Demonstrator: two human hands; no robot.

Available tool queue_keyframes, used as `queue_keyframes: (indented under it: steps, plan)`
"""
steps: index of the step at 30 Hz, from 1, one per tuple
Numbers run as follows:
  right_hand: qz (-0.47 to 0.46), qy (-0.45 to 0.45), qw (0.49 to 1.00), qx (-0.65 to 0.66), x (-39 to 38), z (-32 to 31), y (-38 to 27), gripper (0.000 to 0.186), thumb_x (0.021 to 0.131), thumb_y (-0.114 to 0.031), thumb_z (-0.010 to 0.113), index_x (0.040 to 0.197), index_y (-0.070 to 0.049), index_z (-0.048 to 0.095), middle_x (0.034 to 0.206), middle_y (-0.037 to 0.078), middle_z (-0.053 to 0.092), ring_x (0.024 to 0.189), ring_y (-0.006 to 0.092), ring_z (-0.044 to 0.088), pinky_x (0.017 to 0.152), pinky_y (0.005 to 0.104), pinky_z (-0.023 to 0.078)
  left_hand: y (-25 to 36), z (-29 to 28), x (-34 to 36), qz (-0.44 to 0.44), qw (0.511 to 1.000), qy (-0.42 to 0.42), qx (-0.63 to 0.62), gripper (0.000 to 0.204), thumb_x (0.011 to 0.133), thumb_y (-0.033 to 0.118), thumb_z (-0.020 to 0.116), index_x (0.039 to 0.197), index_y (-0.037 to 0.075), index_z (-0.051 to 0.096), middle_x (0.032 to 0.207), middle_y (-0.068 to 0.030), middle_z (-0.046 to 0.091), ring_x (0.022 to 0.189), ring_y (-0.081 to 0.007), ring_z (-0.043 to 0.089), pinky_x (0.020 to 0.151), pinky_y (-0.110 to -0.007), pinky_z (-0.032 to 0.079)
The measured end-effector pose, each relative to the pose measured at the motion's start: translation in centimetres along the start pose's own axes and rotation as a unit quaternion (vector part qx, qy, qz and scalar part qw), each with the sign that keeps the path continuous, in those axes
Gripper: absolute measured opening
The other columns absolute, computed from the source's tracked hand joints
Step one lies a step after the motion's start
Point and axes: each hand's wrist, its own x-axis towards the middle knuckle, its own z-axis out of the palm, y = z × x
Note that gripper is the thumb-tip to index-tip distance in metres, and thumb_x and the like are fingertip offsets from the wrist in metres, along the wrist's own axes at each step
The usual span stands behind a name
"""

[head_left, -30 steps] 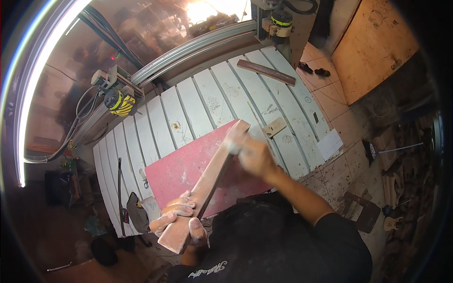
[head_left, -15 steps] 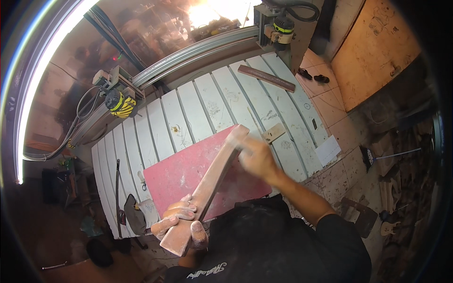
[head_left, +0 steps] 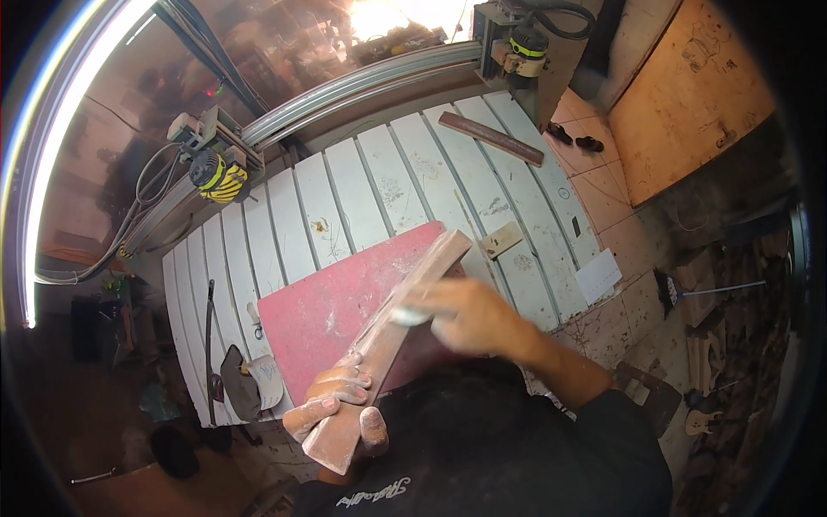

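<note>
A long, dusty brown wooden piece shaped like a guitar neck (head_left: 379, 358) slants up from lower left to upper right. Around its near, flared end my left hand (head_left: 340, 405) is closed, fingers on the left side and thumb on the right. My right hand (head_left: 465, 314), smeared by motion, lies across the middle of the wood. Under its fingertips shows a small pale pad (head_left: 412, 317), pressed to the surface; its kind is hard to make out. Pale dust coats the left fingers. Beneath the wood, a red board (head_left: 323, 314) rests on the slatted table.
The white slatted table (head_left: 284, 233) carries a brown wooden bar (head_left: 491, 139) at the far right and a small tan block (head_left: 501, 240). Two yellow-and-black spindle motors (head_left: 220, 177) hang from a metal rail (head_left: 362, 86) behind. A white paper (head_left: 598, 276) lies at the right edge.
My right hand has slid from the far end of the wood down to its middle. The wood has rolled slightly and its far end has shifted right; my left hand keeps its grip.
</note>
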Motion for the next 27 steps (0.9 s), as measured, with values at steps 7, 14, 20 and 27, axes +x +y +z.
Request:
queue_keyframes:
  steps: [7,14,20,27]
  plan:
    - [0.028,-0.014,0.998,-0.061,0.0,-1.2,1.2,0.051,0.079,0.004,0.055,0.124,-0.009,0.075,0.124,0.015,0.074,0.114,0.0348,0.071,0.101,0.0402,0.057,0.1,0.1,-0.2,-0.001,1.0,0.001,0.007,0.042,0.089,0.019,0.071,0.118,0.007,0.043,0.085,-0.0099,0.057,0.081,-0.0226,0.063,0.095,-0.057,0.058]
    - [-0.025,0.193,0.979,-0.064,-0.3,0.0,7.9,0.052,0.08,0.006,0.053,0.125,-0.009,0.074,0.126,0.019,0.072,0.118,0.0346,0.07,0.102,0.0382,0.058,0.4,0.4,0.1,-0.008,1.0,-0.008,0.021,0.045,0.091,0.028,0.073,0.118,0.009,0.042,0.084,-0.0087,0.057,0.08,-0.0224,0.063,0.095,-0.057,0.058]
    - [-0.138,0.093,0.986,0.012,-1.8,3.6,0.7,0.055,0.075,0.004,0.059,0.126,-0.009,0.075,0.129,0.017,0.073,0.115,0.0333,0.073,0.101,0.0398,0.059,-0.5,-0.4,0.0,-0.009,1.0,0.018,0.008,0.045,0.089,0.026,0.073,0.117,0.01,0.042,0.085,-0.0084,0.056,0.08,-0.023,0.063,0.093,-0.056,0.059]
    - [-0.045,0.145,0.988,-0.007,-0.2,2.2,3.3,0.051,0.077,0.009,0.052,0.121,-0.003,0.075,0.121,0.023,0.073,0.114,0.0375,0.072,0.102,0.0404,0.058,-0.3,0.0,0.3,-0.016,0.999,0.041,0.02,0.044,0.088,0.024,0.071,0.117,0.009,0.041,0.086,-0.009,0.055,0.08,-0.023,0.062,0.093,-0.055,0.059]
